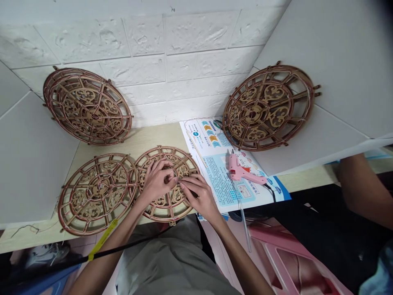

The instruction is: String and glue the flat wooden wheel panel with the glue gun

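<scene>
Brown round openwork disc (172,211) lay flat on the tabletop (147,137); it was taken as clock centre, 12 toward the brick-patterned wall (190,39). Both hands were over its middle. Right hand (199,194): fingers pinched narrow on a thin piece (178,180), too small to identify. Left hand (158,178): thumb and forefinger drawn close at the same spot; could not tell whether it gripped the piece too. Second disc (98,188) lay flat just beside, at 9 o'clock. Leaning discs stood tilted at 10 o'clock (89,108) and 2 o'clock (270,106). Pink glue gun (242,171) rested on a printed sheet (215,164) at 3 o'clock. Another person's forearm (365,192) showed farther out, also 3 o'clock. Black cable (132,243) with yellow tag (102,239) crossed at 7 to 8 o'clock.
</scene>
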Available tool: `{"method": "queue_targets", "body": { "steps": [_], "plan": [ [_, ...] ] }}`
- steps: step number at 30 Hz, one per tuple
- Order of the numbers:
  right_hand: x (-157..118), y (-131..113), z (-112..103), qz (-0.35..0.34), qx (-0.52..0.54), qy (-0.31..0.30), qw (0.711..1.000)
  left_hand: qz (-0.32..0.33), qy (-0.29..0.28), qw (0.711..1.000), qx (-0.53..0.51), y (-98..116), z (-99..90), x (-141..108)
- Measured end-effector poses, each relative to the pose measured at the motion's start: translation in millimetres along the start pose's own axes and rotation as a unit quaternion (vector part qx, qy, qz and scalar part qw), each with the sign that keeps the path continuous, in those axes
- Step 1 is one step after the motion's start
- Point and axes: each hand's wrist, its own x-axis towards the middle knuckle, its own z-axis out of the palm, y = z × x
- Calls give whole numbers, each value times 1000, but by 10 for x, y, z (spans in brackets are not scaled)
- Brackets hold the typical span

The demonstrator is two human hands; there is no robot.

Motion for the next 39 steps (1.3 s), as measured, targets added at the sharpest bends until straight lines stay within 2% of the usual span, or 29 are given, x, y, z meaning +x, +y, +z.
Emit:
{"method": "queue_targets", "body": {
  "steps": [11, 20, 28, 35, 39],
  "plan": [
    [1, -29, -3, -8, -26, -15, 1000, 7, 4, 1000, -2, -20, 24, -7],
    [-20, -22, 2, -11, -26, -12, 1000, 49, -63, 997, -20, -120, -79, -45],
    [-23, -4, 4, 8, -6, 1, 1000, 37, -58, 998, -16, -113, -49, -35],
    [-17, -28, -10, 4, -13, -16, 1000, 45, -51, 998, -9, -102, -46, -52],
    [-6, -45, -11, -5, -19, -11, 1000, 69, -86, 993, -37, -167, -95, -58]
  ]
}}
